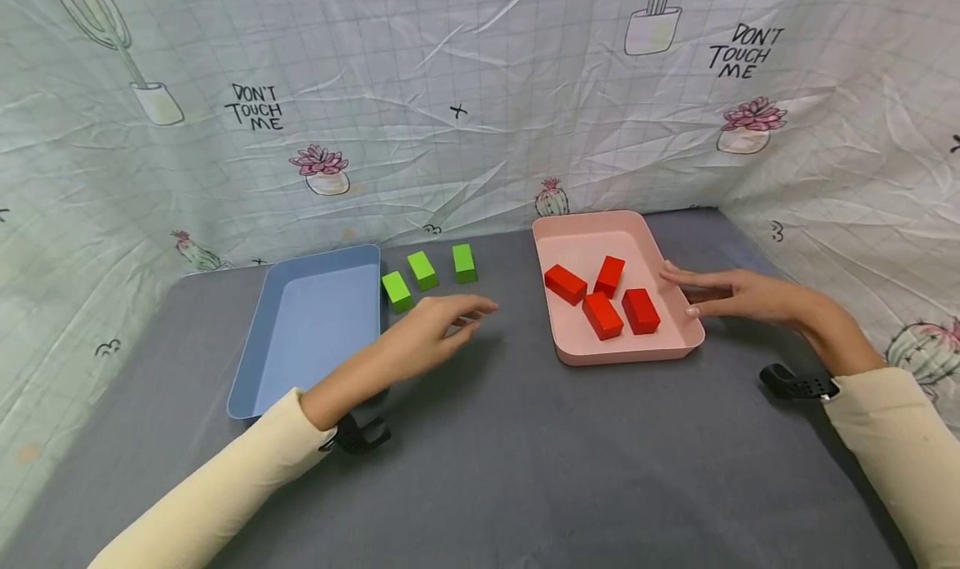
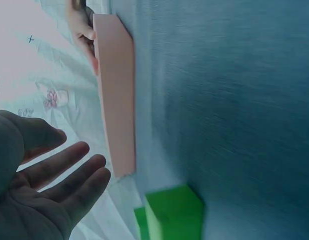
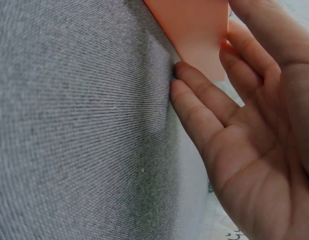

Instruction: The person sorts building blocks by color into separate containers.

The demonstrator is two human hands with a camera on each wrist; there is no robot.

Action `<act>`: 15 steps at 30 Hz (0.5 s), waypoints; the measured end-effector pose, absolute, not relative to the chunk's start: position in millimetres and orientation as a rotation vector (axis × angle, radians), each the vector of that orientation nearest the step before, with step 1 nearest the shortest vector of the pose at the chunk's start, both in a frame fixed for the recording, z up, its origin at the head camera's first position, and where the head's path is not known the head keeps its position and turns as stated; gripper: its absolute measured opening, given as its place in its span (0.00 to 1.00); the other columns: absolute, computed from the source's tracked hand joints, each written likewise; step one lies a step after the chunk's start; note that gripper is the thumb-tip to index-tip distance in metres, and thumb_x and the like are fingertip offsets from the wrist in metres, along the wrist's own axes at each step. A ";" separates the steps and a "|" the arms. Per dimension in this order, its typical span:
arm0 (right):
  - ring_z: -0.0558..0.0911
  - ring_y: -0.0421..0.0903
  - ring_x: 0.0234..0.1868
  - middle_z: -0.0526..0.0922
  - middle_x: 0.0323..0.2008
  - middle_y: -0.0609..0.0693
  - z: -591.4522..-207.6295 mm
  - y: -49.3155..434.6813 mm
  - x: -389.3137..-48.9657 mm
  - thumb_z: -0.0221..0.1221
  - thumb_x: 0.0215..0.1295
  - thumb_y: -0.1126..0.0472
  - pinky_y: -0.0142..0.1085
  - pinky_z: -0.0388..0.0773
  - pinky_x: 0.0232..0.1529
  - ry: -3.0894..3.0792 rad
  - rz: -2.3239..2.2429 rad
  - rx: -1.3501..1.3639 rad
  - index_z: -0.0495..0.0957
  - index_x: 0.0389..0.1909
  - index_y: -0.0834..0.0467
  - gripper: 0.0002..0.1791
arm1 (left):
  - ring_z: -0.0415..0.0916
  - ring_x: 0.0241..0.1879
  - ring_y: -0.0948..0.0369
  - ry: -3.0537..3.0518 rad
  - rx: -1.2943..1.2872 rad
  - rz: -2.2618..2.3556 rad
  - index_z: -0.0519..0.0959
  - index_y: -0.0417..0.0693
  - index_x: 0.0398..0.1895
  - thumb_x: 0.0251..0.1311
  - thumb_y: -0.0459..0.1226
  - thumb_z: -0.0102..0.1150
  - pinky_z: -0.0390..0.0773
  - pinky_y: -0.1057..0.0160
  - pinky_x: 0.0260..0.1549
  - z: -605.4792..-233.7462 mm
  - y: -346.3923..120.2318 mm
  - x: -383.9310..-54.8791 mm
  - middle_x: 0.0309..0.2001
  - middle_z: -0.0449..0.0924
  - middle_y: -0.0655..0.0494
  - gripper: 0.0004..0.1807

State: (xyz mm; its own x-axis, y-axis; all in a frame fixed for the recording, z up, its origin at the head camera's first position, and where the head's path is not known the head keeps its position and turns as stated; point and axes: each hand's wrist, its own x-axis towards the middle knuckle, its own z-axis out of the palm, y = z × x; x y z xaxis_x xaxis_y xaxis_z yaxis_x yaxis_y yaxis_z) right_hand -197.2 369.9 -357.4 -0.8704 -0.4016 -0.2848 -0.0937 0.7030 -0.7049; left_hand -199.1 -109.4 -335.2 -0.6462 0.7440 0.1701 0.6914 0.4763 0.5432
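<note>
Between the two trays, my left hand (image 1: 431, 336) is held over the grey table with its fingers loosely extended and holding nothing. Three green blocks (image 1: 422, 271) lie just beyond it, beside the blue tray (image 1: 255, 336); a green block (image 2: 175, 212) also shows low in the left wrist view. My right hand (image 1: 738, 294) rests at the right side of the pink tray (image 1: 630, 358). Its thumb and forefinger touch the rim, and its lower fingers sit by the outer wall (image 3: 202, 45). Several red blocks (image 1: 602, 315) lie inside the pink tray.
A pale cloth (image 1: 465, 169) printed with cacti and lettering hangs behind the table and along its sides. The grey tabletop (image 1: 570, 469) stretches in front of both trays. Black straps (image 1: 798, 383) are worn at both wrists.
</note>
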 end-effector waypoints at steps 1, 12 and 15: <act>0.50 0.59 0.78 0.46 0.82 0.53 -357.0 369.6 -197.3 0.64 0.70 0.50 0.66 0.57 0.69 2.492 -0.997 -0.385 0.57 0.80 0.43 0.41 | 0.81 0.57 0.55 2.633 1.260 0.908 0.77 0.42 0.64 0.72 0.29 0.56 0.82 0.58 0.55 -336.3 -116.1 -195.7 0.61 0.81 0.49 0.19; 0.51 0.59 0.77 0.46 0.82 0.53 -356.0 369.3 -196.0 0.64 0.70 0.52 0.67 0.58 0.68 2.499 -0.987 -0.368 0.56 0.80 0.41 0.41 | 0.82 0.55 0.52 2.738 1.153 0.989 0.77 0.44 0.66 0.71 0.29 0.58 0.84 0.50 0.52 -338.8 -160.8 -176.5 0.62 0.80 0.51 0.21; 0.50 0.61 0.77 0.45 0.82 0.55 -355.9 367.4 -196.4 0.64 0.70 0.51 0.70 0.57 0.67 2.499 -0.982 -0.361 0.55 0.80 0.42 0.42 | 0.83 0.55 0.51 2.745 1.121 1.013 0.77 0.44 0.66 0.71 0.28 0.57 0.84 0.50 0.51 -337.7 -168.6 -175.1 0.62 0.80 0.49 0.21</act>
